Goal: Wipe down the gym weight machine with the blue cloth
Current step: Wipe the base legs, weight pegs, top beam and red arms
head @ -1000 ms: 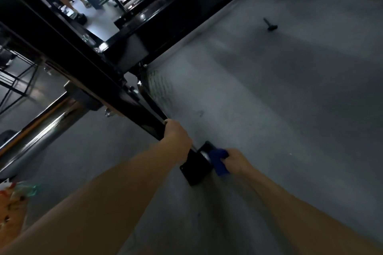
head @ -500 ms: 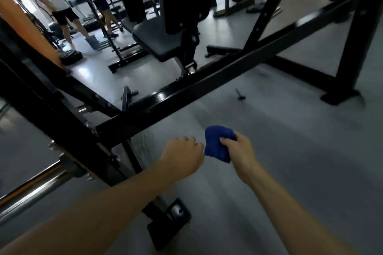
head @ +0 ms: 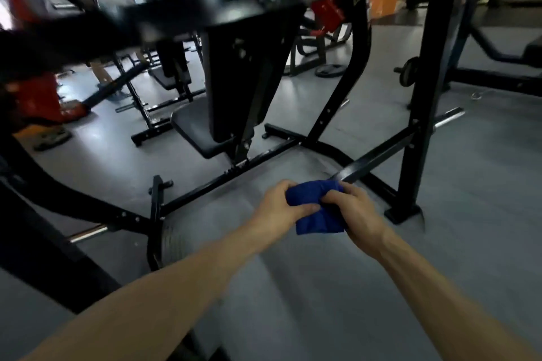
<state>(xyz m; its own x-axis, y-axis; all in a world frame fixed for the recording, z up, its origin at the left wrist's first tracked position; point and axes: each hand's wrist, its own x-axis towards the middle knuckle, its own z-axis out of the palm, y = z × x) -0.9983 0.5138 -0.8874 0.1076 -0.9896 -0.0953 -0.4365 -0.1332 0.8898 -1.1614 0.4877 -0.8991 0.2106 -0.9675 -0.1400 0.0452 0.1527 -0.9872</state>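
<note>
The blue cloth is bunched between both my hands above the grey floor. My left hand grips its left side with fingers and thumb curled round it. My right hand pinches its right side. The black weight machine stands just beyond, with a padded seat, a backrest, a low base bar and an upright post at the right. Neither hand touches the machine.
A blurred black bar crosses the top of the view. A chrome sleeve sticks out low at the left. Weight plates lie on the floor behind. Another person stands at the back left among other benches.
My head has lifted from the machine's foot to the whole frame. Both hands came off the frame, rose, and my left hand has taken hold of the cloth with the right.
</note>
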